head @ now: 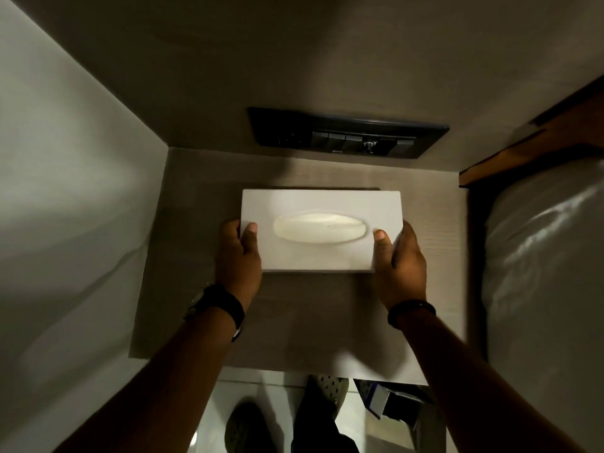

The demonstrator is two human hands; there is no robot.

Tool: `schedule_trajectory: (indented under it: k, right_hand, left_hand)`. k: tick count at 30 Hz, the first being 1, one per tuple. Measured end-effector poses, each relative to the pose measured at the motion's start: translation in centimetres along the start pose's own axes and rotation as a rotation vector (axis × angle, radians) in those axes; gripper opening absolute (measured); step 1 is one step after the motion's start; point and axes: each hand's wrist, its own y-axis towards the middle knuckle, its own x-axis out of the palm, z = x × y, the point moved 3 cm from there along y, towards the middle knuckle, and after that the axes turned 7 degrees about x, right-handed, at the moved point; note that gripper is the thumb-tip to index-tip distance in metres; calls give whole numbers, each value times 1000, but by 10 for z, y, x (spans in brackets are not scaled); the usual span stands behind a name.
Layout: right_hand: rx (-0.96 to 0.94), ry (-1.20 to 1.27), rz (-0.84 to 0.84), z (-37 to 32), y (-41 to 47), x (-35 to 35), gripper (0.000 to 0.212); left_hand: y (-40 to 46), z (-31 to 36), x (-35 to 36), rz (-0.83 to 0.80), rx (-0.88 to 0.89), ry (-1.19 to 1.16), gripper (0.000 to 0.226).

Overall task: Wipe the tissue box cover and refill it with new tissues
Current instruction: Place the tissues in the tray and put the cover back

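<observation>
Dim walls close off the left and back of this corner, and a bed (549, 256) with pale bedding fills the right side. Between them sits the desk (183, 289), a small grey wood-grain top tucked into the corner, with a dark switch panel (346, 132) on the wall just above its far edge. Roughly centred on it is the tissue box cover (322, 204), a pale rectangular shell lying long side toward me, its oval slot facing up and showing white tissue (318, 228) inside. I have both hands clamped on its short ends: left hand (240, 253) with the thumb over the top edge and fingers wrapped round the side, right hand (403, 259) mirrored on the other end. I judge that the two-sided hold keeps the cover level, either for lifting or setting down; I cannot tell which. Dark bands circle both wrists. Below the desk edge, shoes and a small box rest on the floor.
</observation>
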Motion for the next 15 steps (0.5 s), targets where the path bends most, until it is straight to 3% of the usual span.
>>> schedule_trajectory:
  k: [4, 7, 12, 15]
  right_hand:
    - [87, -293, 93, 11, -12, 6, 61]
    - [40, -566, 181, 8, -15, 2, 68]
    - [-162, -526, 55, 1, -9, 5, 66]
    - [-203, -651, 58, 0, -5, 1, 66]
  left_hand:
    - [-4, 0, 4, 43, 122, 208, 37]
    - [-3, -2, 3, 46, 145, 214, 38]
    - [-1, 0, 9, -13, 111, 132, 41]
    - [-2, 9, 14, -34, 298, 284, 58]
